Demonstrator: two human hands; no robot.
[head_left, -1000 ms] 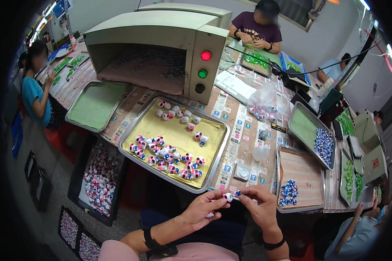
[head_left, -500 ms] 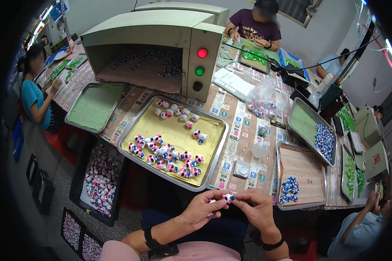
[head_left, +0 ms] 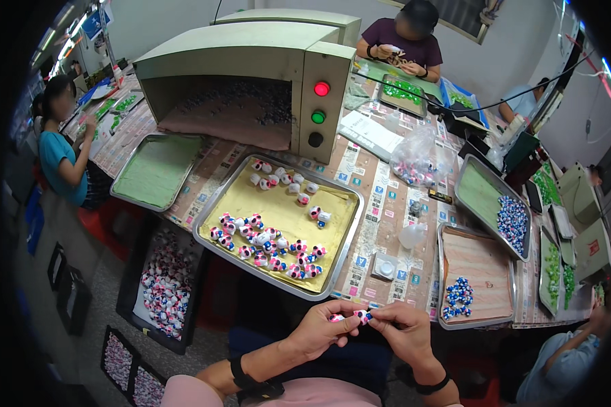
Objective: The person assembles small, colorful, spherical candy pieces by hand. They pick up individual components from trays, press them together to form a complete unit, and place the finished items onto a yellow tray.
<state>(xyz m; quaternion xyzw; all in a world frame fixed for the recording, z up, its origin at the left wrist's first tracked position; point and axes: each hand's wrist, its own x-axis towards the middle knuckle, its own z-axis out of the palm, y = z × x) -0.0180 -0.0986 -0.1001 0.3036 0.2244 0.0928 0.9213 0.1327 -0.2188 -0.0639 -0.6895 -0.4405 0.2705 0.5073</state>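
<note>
Close to my body, below the table's front edge, my left hand (head_left: 326, 331) is closed on a small white-and-pink figurine piece. Its fingers meet those of my right hand (head_left: 400, 329), which pinches the blue end of a small figurine (head_left: 363, 316) with a white, pink and dark head. Whether the two pieces are joined is too small to tell. Just beyond my hands lies a metal tray (head_left: 348, 252) lined with yellow. Finished-looking pink, white and blue figurines (head_left: 268, 243) cluster along its near side, and several white-and-pink heads (head_left: 284, 178) lie at its far side.
An open-fronted oven (head_left: 224, 54) stands behind the tray. To the right are a small white pot (head_left: 385, 266), a bottle (head_left: 412, 235), a tray of blue-and-white pieces (head_left: 478, 261) and a plastic bag (head_left: 421, 156). A black bin (head_left: 137, 312) sits low left. Co-workers sit around the table.
My view has shifted slightly, moving the scene right and down. The figurine between my fingers has turned a little, showing more of its dark and pink face. Both hands keep their grip.
</note>
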